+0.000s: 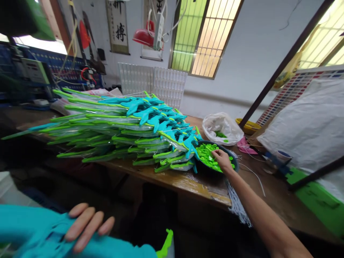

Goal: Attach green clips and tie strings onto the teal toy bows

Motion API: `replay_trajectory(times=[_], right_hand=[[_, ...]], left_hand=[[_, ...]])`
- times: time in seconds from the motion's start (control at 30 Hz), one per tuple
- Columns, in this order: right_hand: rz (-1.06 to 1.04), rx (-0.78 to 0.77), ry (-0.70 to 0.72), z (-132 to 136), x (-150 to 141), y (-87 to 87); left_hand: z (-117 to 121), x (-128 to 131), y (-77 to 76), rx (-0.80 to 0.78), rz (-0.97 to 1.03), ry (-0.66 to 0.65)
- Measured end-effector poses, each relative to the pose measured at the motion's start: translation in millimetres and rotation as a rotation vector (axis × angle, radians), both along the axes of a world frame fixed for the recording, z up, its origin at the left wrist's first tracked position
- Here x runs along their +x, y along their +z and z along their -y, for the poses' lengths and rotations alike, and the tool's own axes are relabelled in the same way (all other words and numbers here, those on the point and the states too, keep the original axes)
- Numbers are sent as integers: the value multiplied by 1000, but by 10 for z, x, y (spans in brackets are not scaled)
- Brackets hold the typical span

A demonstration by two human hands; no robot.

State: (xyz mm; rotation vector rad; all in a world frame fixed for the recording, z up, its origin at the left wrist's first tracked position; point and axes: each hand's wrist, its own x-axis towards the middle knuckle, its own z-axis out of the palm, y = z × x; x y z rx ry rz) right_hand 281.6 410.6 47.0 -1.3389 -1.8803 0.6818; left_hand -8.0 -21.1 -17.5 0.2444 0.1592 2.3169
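At the lower left, my left hand (87, 224) wraps its fingers over a large turquoise plastic toy body (118, 247). One end of it carries a bright green piece (167, 243) with a clear edge. My right hand (222, 159) reaches into a dark round basin (235, 161) of small bright green plastic pieces (205, 154). Its thumb and fingertips are pinched together at the pieces, seemingly on one of them. Beside the basin lies a big stack of turquoise toys (161, 122) with green-edged clear wings (107, 120).
The stack covers much of the wooden table (193, 184). Behind the basin sits a white plastic bag (223, 125) with green pieces inside. White strings (238, 204) hang over the front edge. At right stand a green box (317, 200) and white sacking (303, 125). A red lamp (145, 36) hangs above.
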Motion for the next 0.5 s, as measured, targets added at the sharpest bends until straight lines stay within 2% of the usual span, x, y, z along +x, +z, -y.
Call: replay_trajectory(times=[0.1,0.2,0.3,0.4,0.5], right_hand=[[-189,-23,176,515,-193,137],[-289,-128,411,1206,-456,223],[-363,-303,674,2005,-711,276],[-497,-542,997,2772,-892,290],[-605,-685,1202,3362,-988,237]], left_hand=[[71,302,145,-37,4,-80],[141,586,203,-39,-8,-168],[185,739,117,5,-57,-215],[288,796,4,-5,-102,-254],[461,863,38,-89,-121,-248]])
